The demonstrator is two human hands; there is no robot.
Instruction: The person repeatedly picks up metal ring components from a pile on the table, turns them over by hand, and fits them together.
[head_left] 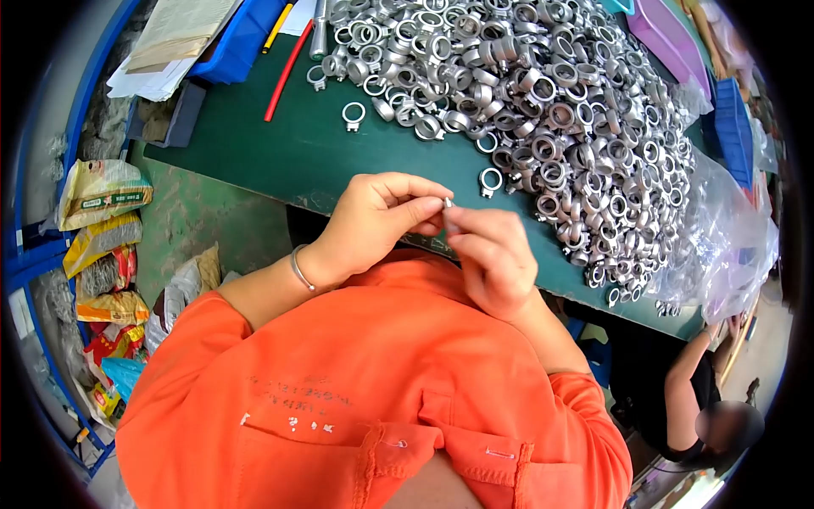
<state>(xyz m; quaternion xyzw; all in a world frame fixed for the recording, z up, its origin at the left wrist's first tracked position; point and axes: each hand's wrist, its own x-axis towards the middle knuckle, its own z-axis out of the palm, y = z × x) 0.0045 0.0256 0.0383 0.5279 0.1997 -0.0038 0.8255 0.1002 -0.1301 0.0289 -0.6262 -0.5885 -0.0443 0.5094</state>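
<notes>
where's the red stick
In the head view, the red stick lies at upper left on the green table, between the yellow pen and the metal rings.

- Counter: green top.
- Rings: heaped, centre to right; one lies apart, left of heap.
- Red stick: left of rings.
- Blue bin: left of stick.

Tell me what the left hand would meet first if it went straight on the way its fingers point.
Probably the small pale piece pinched between the hands, then right away the right hand; the exact depth is unclear from this one view.
</notes>
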